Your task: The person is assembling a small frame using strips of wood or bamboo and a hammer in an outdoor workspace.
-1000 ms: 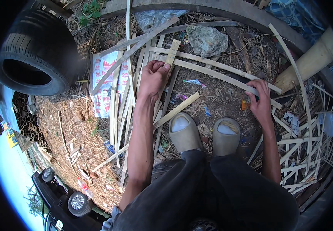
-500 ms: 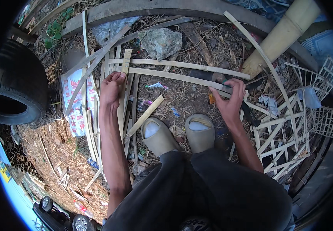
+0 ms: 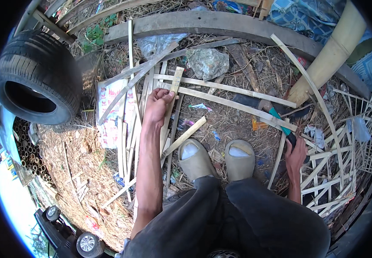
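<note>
My left hand is closed in a pinch where a short upright bamboo strip crosses the left end of a long bamboo strip. A second long bamboo strip runs roughly parallel just beyond it. My right hand is closed round the grip of a tool with a green-and-black handle. The tool's far end lies by the right ends of the long strips, which partly cover it, so its kind is unclear. Below my left hand's strips lies a short loose bamboo piece.
More strips lie in a bundle at the left, over a printed sheet. A rock, a curved beam and a thick bamboo pole lie beyond. A tyre stands left; a bamboo lattice lies right.
My right hand has let go of the long strip and moved down and right onto the tool's handle. My left hand keeps its pinch on the crossing. The whole view has shifted.
</note>
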